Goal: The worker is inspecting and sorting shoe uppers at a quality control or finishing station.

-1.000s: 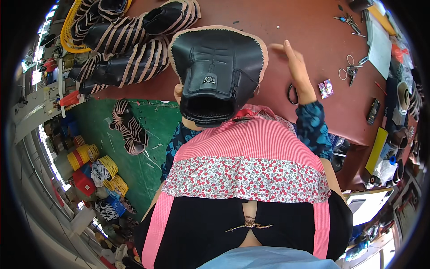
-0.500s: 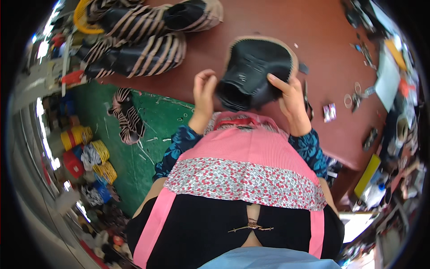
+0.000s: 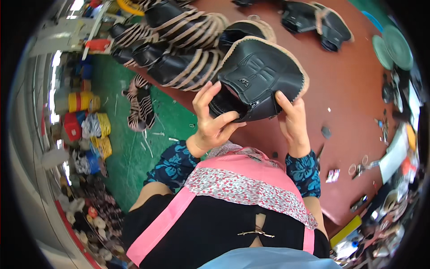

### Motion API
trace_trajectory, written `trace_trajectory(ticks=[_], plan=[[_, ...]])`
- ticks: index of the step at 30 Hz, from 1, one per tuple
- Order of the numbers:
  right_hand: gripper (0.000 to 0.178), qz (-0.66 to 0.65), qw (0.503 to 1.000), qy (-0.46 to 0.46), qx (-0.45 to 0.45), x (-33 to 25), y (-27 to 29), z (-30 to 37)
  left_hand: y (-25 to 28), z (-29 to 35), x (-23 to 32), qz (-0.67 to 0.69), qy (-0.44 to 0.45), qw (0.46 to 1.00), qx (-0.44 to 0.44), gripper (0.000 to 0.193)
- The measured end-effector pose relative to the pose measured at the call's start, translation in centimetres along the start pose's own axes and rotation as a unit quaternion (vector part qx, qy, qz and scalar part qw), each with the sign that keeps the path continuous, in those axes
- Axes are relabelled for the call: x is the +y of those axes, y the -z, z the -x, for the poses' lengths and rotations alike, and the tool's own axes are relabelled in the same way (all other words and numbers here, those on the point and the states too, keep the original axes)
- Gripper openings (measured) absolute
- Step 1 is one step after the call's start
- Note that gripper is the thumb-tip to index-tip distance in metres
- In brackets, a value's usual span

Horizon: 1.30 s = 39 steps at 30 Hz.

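Note:
A black leather shoe upper (image 3: 273, 74) with a tan stitched edge is held up over the table in front of me, its open collar tilted toward my left. My right hand (image 3: 293, 123) is closed on its near right side, thumb on the outside. At the collar, my left hand (image 3: 212, 121) pinches the rim, with fingers beside the opening and thumb at the near edge. Part of each hand's grip is hidden by the upper. Just behind it on the table lies another black upper (image 3: 244, 32) with a tan edge.
Stacks of black uppers with tan edges (image 3: 183, 67) fill the left edge of the red-brown table (image 3: 349, 98). More uppers (image 3: 316, 22) lie at the back, near round green discs (image 3: 396, 47). Scissors (image 3: 356, 169) and a small packet (image 3: 333, 175) sit on the right.
The upper has turned, so more of its front and collar shows. My left hand, beside it earlier, now grips the collar. The view has swung right, showing more of the table.

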State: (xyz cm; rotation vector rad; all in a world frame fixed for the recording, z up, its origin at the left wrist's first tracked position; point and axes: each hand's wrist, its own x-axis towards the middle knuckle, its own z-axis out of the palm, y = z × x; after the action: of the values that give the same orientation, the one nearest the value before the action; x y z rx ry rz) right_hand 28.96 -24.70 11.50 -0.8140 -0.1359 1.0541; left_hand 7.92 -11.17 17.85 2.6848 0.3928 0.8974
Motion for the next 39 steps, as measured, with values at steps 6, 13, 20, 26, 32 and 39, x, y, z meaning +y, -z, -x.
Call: trace_trajectory(ticks=[6,13,20,26,32,39], plan=[[0.042,0.172,0.979,0.020,-0.109,0.2,-0.1,-6.5,12.2,-8.1,-10.7,-0.197,0.088,0.976,0.012,0.025],[0.039,0.538,0.809,0.135,0.191,1.4,14.3,-24.4,18.0,-6.0,-26.3,0.094,0.448,0.850,-0.260,0.021],[0.134,0.675,0.621,0.148,0.370,1.9,16.4,-40.2,14.4,-6.8,-27.9,0.017,0.338,0.924,-0.179,0.019],[0.069,0.687,0.561,0.079,0.455,-3.1,18.4,-41.9,16.9,-4.8,-27.8,0.067,0.400,0.889,-0.215,0.020],[0.062,0.573,0.690,0.228,0.377,-3.8,19.0,-30.3,11.7,-6.5,-29.7,0.007,0.274,0.941,-0.198,0.017],[0.069,0.345,0.863,0.147,0.337,0.0,10.0,-7.3,6.0,-4.0,-23.5,-0.294,0.112,0.945,0.088,0.046]])
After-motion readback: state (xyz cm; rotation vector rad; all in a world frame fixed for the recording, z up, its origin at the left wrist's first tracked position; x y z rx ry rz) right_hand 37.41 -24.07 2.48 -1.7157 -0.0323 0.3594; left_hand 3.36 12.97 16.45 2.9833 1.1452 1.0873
